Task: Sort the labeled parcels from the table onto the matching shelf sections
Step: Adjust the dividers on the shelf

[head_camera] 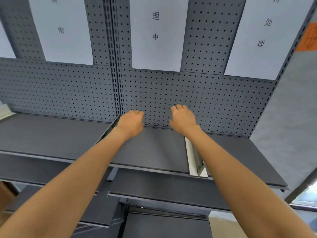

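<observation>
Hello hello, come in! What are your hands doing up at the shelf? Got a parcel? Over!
Left hand and right hand both empty, fingers loosely curled, over the middle shelf section. No parcel in view. White divider beside the right forearm.

A dark grey pegboard back panel (197, 93) fills most of the view, split by a slotted upright post (117, 79). Pale paper sheets (155, 33) with printed characters hang on it. At the right, a grey fabric wall (289, 127) carries an orange patch (307, 37). Daylight shows through a window (307, 194) low on the right.
</observation>
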